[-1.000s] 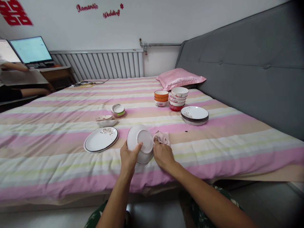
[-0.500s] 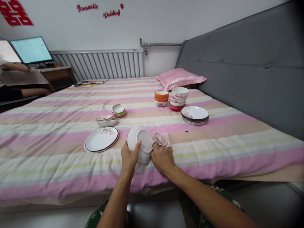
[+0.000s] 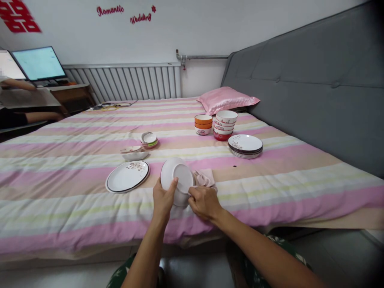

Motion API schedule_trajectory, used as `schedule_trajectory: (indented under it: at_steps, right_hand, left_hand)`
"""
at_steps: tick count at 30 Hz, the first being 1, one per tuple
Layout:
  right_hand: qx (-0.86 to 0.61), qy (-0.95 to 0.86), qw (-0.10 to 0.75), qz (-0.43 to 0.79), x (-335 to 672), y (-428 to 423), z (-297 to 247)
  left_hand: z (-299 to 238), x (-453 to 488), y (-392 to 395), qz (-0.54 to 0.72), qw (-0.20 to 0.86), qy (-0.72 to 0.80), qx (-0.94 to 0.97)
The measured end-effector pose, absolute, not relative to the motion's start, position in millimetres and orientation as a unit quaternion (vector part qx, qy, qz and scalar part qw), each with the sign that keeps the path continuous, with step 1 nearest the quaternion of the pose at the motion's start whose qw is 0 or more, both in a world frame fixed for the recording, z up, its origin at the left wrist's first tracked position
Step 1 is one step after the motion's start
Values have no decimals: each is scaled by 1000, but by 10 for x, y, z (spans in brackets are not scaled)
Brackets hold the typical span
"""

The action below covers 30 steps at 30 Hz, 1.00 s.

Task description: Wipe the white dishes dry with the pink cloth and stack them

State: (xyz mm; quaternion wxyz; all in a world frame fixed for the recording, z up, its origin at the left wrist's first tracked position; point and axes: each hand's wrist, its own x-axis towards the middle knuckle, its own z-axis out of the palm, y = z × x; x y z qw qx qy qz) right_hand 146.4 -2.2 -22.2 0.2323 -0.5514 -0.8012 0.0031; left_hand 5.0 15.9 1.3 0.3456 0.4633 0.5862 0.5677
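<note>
Tilted with its underside toward me, a white bowl (image 3: 183, 178) is gripped at its left edge by my left hand (image 3: 163, 198), the thumb lying on its base. My right hand (image 3: 205, 202) is closed on a pale pink cloth (image 3: 205, 178) and presses it against the bowl's right rim. Part of the cloth spreads out beyond my knuckles. Left of the bowl lie oval plates (image 3: 127, 177), white with a dark rim and a floral print. The bowl's inside is turned away from me.
Small dishes (image 3: 149, 139) and shallow white dishes (image 3: 135, 155) lie behind the oval plates. Orange and white bowls (image 3: 203, 125), a taller bowl stack (image 3: 225, 125) and stacked plates (image 3: 245, 145) stand at the right on the striped bedspread (image 3: 285, 184). Farther back is a pink pillow (image 3: 226, 99). A person sits far left.
My right hand has slid slightly down along the bowl's rim with the cloth. The left hand and the bowl have stayed nearly in place.
</note>
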Motion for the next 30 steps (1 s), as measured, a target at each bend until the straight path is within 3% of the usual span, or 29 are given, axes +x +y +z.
schedule_trajectory:
  at_steps: [4, 12, 16, 30]
  right_hand:
    - [-573, -776, 261, 39, 1503, 9, -139]
    - [-648, -573, 476, 162, 1627, 339, -111]
    - [-673, -497, 530, 141, 1704, 449, -110]
    - [-548, -710, 436, 72, 1380, 193, -138]
  left_hand:
    - [33, 56, 146, 564, 343, 585, 471]
    - [37, 48, 117, 567, 345, 572, 482]
    - [53, 51, 101, 555, 326, 584, 495]
    - [56, 101, 54, 551, 311, 552, 543]
